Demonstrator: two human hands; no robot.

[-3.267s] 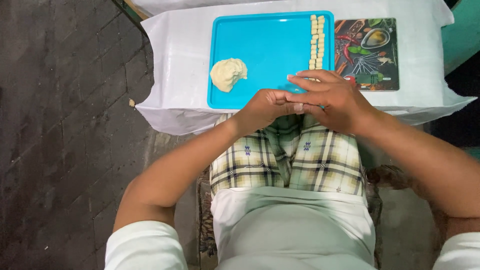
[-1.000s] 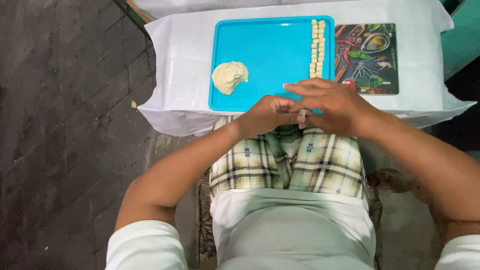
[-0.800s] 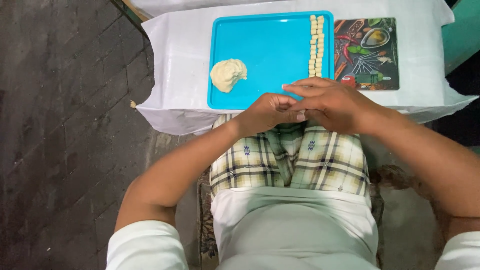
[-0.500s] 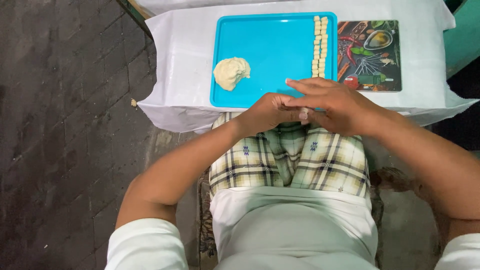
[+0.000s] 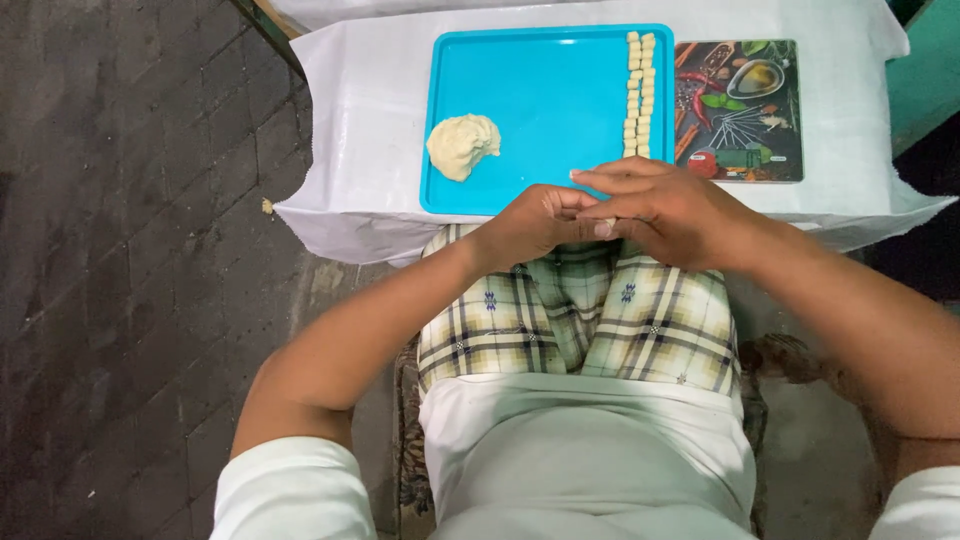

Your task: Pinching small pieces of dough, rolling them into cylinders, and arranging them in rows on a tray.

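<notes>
My left hand (image 5: 535,225) and my right hand (image 5: 660,208) are pressed together over the near edge of a blue tray (image 5: 545,80), just above my lap. My right hand lies flat across the left palm. A sliver of pale dough (image 5: 606,222) shows between them, the rest is hidden. A lump of pale dough (image 5: 461,145) lies on the tray's left side. Two rows of several small dough pieces (image 5: 638,95) run along the tray's right edge.
The tray lies on a low table under a white cloth (image 5: 370,110). A dark printed board (image 5: 740,110) lies to the right of the tray. Checked cloth (image 5: 575,320) covers my lap. Dark stone paving (image 5: 130,250) stretches to the left.
My hands stay joined at the tray's near edge, with the right palm shifting slightly over the left. The view has drifted a little.
</notes>
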